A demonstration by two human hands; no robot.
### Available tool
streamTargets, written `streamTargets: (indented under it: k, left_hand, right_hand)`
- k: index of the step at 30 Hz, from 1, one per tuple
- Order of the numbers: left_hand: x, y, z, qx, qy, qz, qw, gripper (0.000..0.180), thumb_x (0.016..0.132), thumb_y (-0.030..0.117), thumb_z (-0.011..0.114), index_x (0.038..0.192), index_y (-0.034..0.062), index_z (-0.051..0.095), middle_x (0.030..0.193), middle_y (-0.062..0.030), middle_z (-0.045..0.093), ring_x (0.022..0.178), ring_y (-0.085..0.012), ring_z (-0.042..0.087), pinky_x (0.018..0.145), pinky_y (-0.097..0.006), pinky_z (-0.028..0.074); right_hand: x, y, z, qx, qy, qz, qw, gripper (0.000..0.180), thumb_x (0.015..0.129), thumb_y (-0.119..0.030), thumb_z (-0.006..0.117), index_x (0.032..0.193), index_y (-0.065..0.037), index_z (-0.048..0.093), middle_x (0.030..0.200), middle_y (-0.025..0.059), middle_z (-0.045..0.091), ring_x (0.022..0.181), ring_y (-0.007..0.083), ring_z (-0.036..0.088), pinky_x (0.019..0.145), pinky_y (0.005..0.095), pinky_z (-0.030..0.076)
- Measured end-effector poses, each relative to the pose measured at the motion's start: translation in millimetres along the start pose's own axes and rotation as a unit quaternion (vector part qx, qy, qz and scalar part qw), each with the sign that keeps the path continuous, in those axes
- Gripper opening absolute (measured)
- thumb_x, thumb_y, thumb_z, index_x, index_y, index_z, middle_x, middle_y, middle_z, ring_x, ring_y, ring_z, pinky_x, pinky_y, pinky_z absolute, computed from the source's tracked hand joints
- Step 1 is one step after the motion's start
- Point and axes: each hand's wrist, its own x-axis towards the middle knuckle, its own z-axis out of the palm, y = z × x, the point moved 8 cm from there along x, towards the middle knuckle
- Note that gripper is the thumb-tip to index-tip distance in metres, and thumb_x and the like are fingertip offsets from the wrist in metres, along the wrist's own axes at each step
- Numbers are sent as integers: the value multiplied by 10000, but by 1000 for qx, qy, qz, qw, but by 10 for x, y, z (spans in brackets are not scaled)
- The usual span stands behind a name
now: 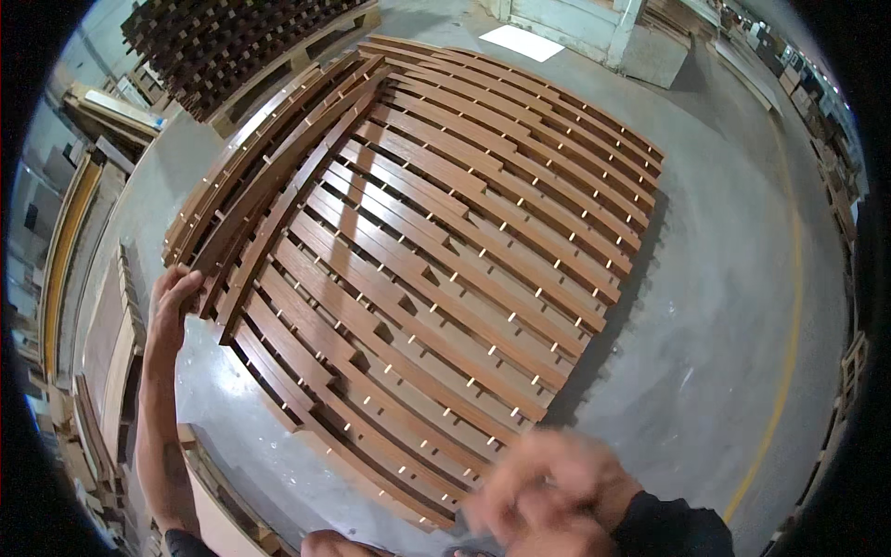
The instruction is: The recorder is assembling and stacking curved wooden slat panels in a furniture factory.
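A wide layer of brown wooden slats (501, 223) with short pale dowels sticking out of their edges lies in front of me. Several long slats cross its left side, running from near left to far middle. My left hand (176, 293) has its fingers curled around the near end of one of these, a long wooden slat (278, 169). Close to the near right corner of the layer, my right hand (548, 487) is smeared by motion. Its fingers and anything in them cannot be made out.
A tall stack of dark slats (223, 46) stands on a wooden pallet (306, 58) at the far left. Boards and an orange beam (70, 241) lie along the left. A white sheet (522, 43) is on the grey floor (705, 306) at the back; a yellow line (795, 306) curves along the right.
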Motion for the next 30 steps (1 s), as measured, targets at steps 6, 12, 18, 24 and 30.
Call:
streamTargets:
  k: [6,12,18,24,30]
  left_hand:
    - [-1570,-19,-58,-140,-27,-45,989,373,840,402,641,902,45,554,721,-54,562,572,-102,504,519,-229,396]
    - [-3608,-531,702,-253,-95,-233,934,657,694,521,793,1037,-8,610,806,-74,616,713,-183,584,666,-339,497]
    - [-4379,-605,1477,-136,-223,-285,922,548,708,301,839,1110,-5,627,885,-48,666,851,-125,592,802,-290,476]
    - [-4770,-941,1983,-278,40,-503,818,646,755,197,802,1261,-34,474,1184,-119,578,1052,-207,559,900,-320,467]
    - [-5326,-1128,2283,-325,185,-498,782,823,828,173,734,1411,-111,228,1433,-220,364,1281,-281,421,1070,-348,341]
  right_hand:
    - [192,530,-665,-14,164,-101,981,357,989,-224,496,1234,35,498,1072,95,602,975,144,589,861,283,494]
    - [49,148,-843,-12,256,-244,935,732,924,-550,474,1397,-19,298,1359,183,449,1167,275,527,958,460,471]
    - [-781,228,-1208,-69,572,-164,801,406,947,-371,533,1075,12,578,916,138,645,783,206,634,661,363,556]
    - [-1120,395,-1432,-229,618,-78,748,319,875,-171,612,1098,43,532,1044,146,590,861,193,596,728,336,524]
    - [-646,608,-1522,-463,520,-40,717,567,865,-137,572,1341,76,349,1255,193,479,1097,270,510,959,379,410]
